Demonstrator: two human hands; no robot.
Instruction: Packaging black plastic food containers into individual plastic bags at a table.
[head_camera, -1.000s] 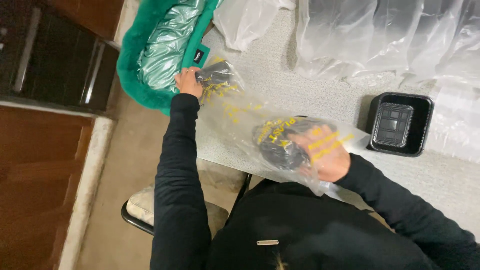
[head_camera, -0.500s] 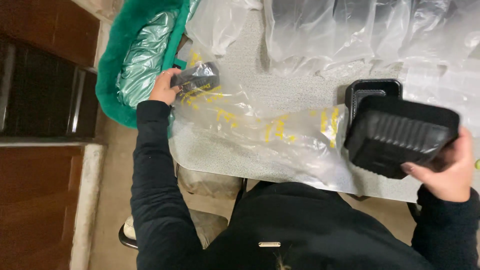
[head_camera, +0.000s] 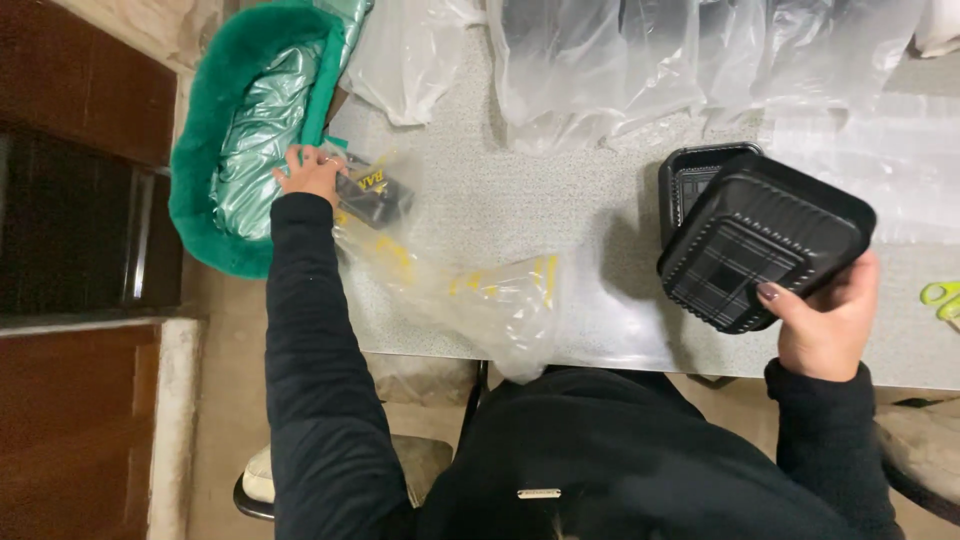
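My right hand (head_camera: 830, 320) fingers grip a black plastic tray (head_camera: 765, 250) lifted off the surface (head_camera: 520, 200); left hand (head_camera: 312, 172) pinches a printed clear bag (head_camera: 450, 285). Next, I judge: tray into bag.

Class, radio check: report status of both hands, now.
Left hand grips dark item inside clear printed bag. Right hand holds black tray above table. Second tray sits behind it.

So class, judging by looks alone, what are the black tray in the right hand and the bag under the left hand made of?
Black tray: seemingly thin moulded plastic, semi-gloss, with ribbed base and soft highlights. Bag: probably clear plastic film, glossy, wrinkled, yellow print; the table shows through.
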